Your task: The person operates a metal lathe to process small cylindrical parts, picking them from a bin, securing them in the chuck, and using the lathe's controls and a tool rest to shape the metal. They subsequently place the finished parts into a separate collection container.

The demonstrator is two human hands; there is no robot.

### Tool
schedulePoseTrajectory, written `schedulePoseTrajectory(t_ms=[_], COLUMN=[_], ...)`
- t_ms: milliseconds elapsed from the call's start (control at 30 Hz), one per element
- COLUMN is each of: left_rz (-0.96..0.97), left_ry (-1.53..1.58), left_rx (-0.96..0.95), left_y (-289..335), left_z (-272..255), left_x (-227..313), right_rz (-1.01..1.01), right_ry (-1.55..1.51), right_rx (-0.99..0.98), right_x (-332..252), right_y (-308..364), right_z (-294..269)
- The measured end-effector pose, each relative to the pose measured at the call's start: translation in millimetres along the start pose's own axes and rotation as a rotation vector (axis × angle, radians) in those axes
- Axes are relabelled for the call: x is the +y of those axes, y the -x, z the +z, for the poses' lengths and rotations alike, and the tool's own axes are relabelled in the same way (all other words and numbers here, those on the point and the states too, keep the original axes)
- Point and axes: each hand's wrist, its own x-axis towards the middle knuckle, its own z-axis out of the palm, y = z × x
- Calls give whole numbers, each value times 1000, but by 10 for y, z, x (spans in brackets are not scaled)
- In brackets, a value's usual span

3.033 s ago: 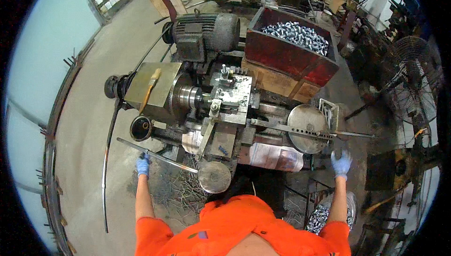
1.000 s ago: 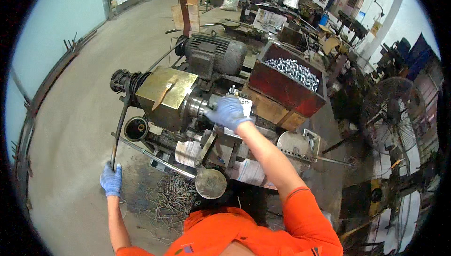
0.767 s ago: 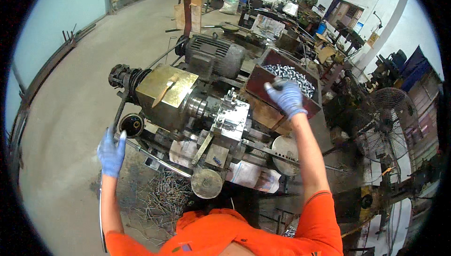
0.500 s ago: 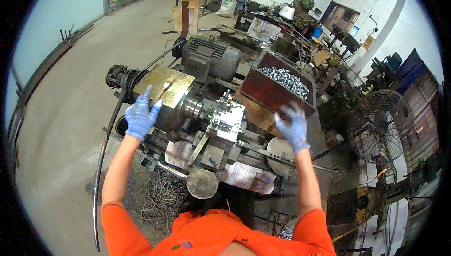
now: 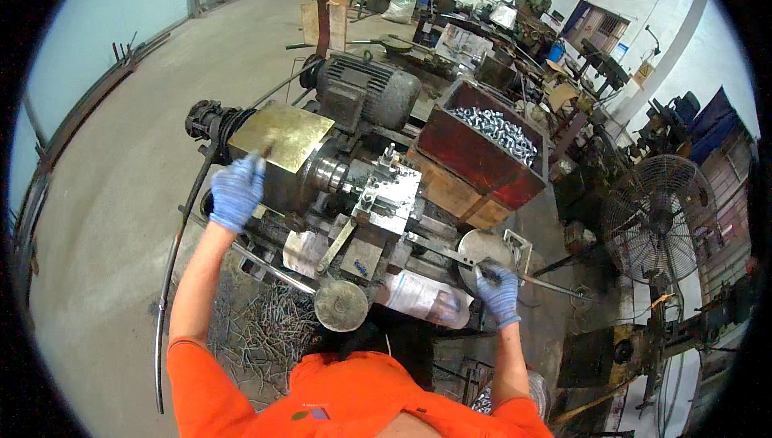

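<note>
My left hand (image 5: 238,194), in a blue knitted glove, is closed at the near edge of the machine's brass-coloured cover plate (image 5: 283,134). A small brush (image 5: 267,149), blurred and mostly hidden, sticks up past its fingers. On the right, my gloved right hand (image 5: 500,295) is wrapped around the long metal lever (image 5: 441,250) beside a round disc (image 5: 482,246). Between my hands sit the lathe's spindle chuck (image 5: 328,173) and a shiny metal tool block (image 5: 392,201).
Behind the block, a dark red bin (image 5: 474,158) of small metal parts (image 5: 494,134) rests on a wooden base. An electric motor (image 5: 366,90) stands at the back. Metal scraps (image 5: 277,325) litter the floor at left; a large fan (image 5: 659,217) stands at right.
My left hand has closed on the brush that lay on the cover plate. My right hand has come down and nearer, from in front of the bin to the lever.
</note>
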Motion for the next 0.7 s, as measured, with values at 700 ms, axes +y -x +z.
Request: schedulePoseTrajectory(t_ms=[700], left_rz=[139], left_ry=[359], left_rx=[-59], left_y=[392], left_z=[32], left_x=[885], right_rz=[80], right_ry=[65], right_rx=[51], right_x=[368], right_y=[427], right_z=[-335])
